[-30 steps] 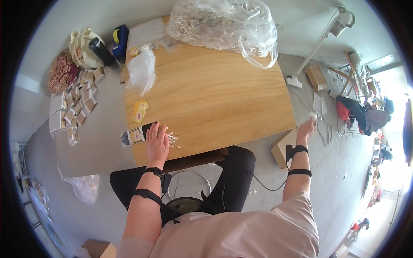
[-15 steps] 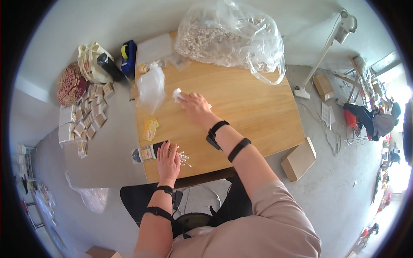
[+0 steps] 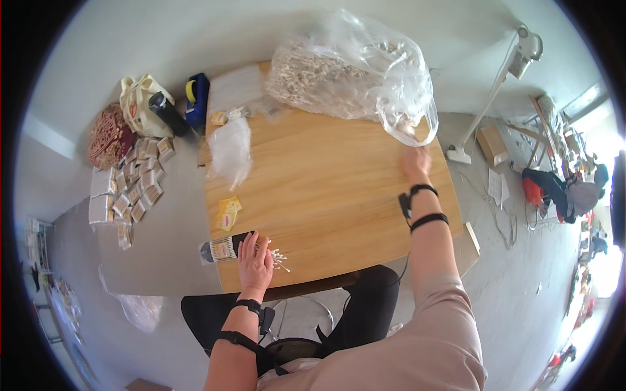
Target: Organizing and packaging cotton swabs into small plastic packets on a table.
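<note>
My left hand lies near the table's front edge, its fingers curled over a bunch of cotton swabs whose white tips fan out to the right. Just left of it is a dark pack with a clear end, showing a row of swabs inside. My right hand reaches to the far right of the table, blurred. Its fingertips go in behind the handle loop of a big clear plastic bag full of swabs. Whether those fingers hold anything is hidden. Yellow printed cards lie beyond my left hand.
Clear plastic sleeves lie on the table's left side. A blue tape dispenser, black bottle, cloth bag and many small swab packs stand on the grey surface at left. A stick vacuum leans at right.
My right hand has swept from mid-table, where it held something small and white, to the plastic bag's handle at far right. My left hand has stayed on the swabs.
</note>
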`<state>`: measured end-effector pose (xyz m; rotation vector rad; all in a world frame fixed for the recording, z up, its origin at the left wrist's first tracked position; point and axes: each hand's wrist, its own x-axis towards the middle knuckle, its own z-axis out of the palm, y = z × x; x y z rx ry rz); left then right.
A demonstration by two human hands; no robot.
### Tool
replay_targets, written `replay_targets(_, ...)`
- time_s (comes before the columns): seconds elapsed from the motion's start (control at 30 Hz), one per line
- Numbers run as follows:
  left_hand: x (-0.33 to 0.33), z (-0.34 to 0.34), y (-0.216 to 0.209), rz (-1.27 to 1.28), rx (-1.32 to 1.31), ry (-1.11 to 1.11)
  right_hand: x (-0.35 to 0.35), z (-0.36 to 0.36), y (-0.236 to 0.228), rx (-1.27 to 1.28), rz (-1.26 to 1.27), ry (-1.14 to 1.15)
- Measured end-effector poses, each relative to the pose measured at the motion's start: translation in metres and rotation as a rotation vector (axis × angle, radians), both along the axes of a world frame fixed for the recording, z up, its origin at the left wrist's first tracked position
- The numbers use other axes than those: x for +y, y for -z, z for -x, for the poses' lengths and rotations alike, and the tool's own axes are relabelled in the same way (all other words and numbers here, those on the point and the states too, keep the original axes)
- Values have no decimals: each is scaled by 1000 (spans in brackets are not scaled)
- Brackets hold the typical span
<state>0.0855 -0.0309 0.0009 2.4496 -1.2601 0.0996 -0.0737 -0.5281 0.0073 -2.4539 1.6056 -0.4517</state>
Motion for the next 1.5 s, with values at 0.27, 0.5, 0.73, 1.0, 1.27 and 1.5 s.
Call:
replay_targets(0.27,-6,4,-3,59,61,24,-17,197,7,437,-56,423)
replay_targets(0.5,-4,2,1,91,39,4,69,134,-4,-895,-507,256)
replay_targets(0.73,-7,2,4,112,4,8,262,-103,-54,-830,-1392,-163)
replay_targets(1.0,-9,7,3,155,45,27,211,-318,-124,-1288,-836,-220)
replay_targets(1.27,-12,4,2,158,68,31,254,-140,-14,-379,-95,-620)
replay_targets(1.5,-8,-1,5,217,26,10,269,-12,26,34,167,-280)
